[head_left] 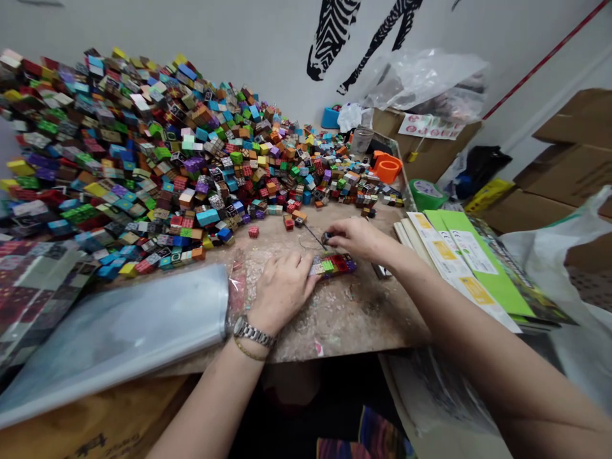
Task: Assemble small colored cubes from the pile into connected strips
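My left hand (282,287), with a watch on its wrist, is closed at the left end of a short row of coloured cubes (337,264). The row lies on the worktable (306,325) and shows grey, green, red and purple faces. Just beyond it, my right hand (356,239) pinches a small dark object (326,238), too small to make out. A thin dark rod or wire (313,234) lies beside those fingertips. Loose red cubes (253,232) sit a little farther back.
A large heap of small coloured cubes (191,146) covers the back and left. Clear plastic bags (157,319) lie at front left. Stacked green and white printed sheets (459,255) are on the right, near an orange tape dispenser (386,167) and a green tape roll (425,193).
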{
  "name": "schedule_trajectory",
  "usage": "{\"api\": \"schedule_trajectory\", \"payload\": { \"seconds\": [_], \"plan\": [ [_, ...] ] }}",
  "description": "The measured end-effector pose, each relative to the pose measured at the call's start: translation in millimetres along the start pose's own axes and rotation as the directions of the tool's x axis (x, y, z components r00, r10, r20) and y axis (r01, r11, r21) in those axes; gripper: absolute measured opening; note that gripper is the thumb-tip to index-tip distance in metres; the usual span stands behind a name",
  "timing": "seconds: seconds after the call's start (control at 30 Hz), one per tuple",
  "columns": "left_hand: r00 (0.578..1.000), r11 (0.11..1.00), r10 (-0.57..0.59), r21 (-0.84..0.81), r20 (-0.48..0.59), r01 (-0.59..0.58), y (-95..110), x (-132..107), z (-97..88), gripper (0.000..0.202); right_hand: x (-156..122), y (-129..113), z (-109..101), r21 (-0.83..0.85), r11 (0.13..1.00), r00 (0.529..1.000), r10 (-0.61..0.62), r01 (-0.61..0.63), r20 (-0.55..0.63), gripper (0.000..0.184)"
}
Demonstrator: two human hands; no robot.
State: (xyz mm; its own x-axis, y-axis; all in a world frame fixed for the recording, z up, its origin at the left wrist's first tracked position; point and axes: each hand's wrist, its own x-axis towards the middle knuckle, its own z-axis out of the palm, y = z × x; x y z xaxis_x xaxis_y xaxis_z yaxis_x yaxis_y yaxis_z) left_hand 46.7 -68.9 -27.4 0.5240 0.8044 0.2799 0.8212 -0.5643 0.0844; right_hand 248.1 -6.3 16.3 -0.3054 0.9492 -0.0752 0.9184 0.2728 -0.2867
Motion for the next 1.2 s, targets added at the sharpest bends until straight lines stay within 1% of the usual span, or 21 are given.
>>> {"api": "schedule_trajectory", "payload": {
  "seconds": [0.07,0.13,0.23,0.33,0.43,0.5,0.57,0.7,0.87,1.0,1.07,1.1,1.13,1.2],
  "plan": [
    [1.000,1.000,-0.002,-0.007,-0.006,0.001,0,0,1.3,0.029,-7,-4,2,-0.019,0.999,0.996,-0.046,0.048,0.081,0.024],
    [1.000,1.000,0.000,-0.015,-0.008,0.000,0,-1,2.2,0.030,-11,-7,5,-0.043,0.995,0.988,-0.082,0.089,0.128,0.025],
    [1.000,1.000,-0.001,-0.017,-0.010,0.001,0,-1,2.3,0.031,-14,-12,7,-0.056,0.991,0.980,-0.107,0.118,0.166,0.028],
    [1.000,1.000,0.000,-0.008,-0.004,0.000,0,-1,1.8,0.031,-17,-14,6,-0.033,0.993,0.978,-0.108,0.116,0.181,0.034],
    [1.000,1.000,0.003,-0.005,-0.002,-0.003,0,-1,1.7,0.032,-22,-14,3,0.027,0.994,0.984,-0.107,0.104,0.142,0.038],
    [1.000,1.000,-0.001,-0.009,0.002,0.001,0,0,1.6,0.031,-26,-12,1,0.064,0.990,0.984,-0.131,0.124,0.122,0.038],
    [1.000,1.000,-0.006,-0.013,0.009,0.006,0,0,1.3,0.031,-30,-10,1,0.070,0.987,0.980,-0.154,0.146,0.129,0.039],
    [1.000,1.000,-0.013,-0.014,0.025,0.013,0,1,-0.3,0.032,-31,-5,7,0.070,0.986,0.975,-0.163,0.154,0.151,0.034],
    [1.000,1.000,-0.007,0.005,0.015,0.007,1,0,-0.5,0.031,-32,-3,21,0.100,0.983,0.985,-0.158,0.151,0.071,0.032],
    [1.000,1.000,-0.009,0.012,0.025,0.008,1,1,-0.4,0.032,-35,-2,19,0.103,0.978,0.980,-0.190,0.183,0.064,0.031],
    [1.000,1.000,-0.009,0.013,0.021,0.009,1,1,-0.5,0.032,-34,3,14,0.116,0.981,0.985,-0.163,0.157,0.052,0.035],
    [1.000,1.000,-0.007,0.013,0.017,0.006,1,1,-0.5,0.032,-31,6,11,0.113,0.985,0.991,-0.131,0.127,0.030,0.038],
    [1.000,1.000,-0.004,0.012,0.014,0.004,1,1,-0.4,0.032,-28,10,8,0.094,0.991,0.996,-0.092,0.092,-0.003,0.041],
    [1.000,1.000,-0.003,0.009,0.010,0.003,1,1,-0.1,0.032,-18,19,6,0.006,1.000,0.997,-0.029,0.030,-0.078,0.044]
  ]
}}
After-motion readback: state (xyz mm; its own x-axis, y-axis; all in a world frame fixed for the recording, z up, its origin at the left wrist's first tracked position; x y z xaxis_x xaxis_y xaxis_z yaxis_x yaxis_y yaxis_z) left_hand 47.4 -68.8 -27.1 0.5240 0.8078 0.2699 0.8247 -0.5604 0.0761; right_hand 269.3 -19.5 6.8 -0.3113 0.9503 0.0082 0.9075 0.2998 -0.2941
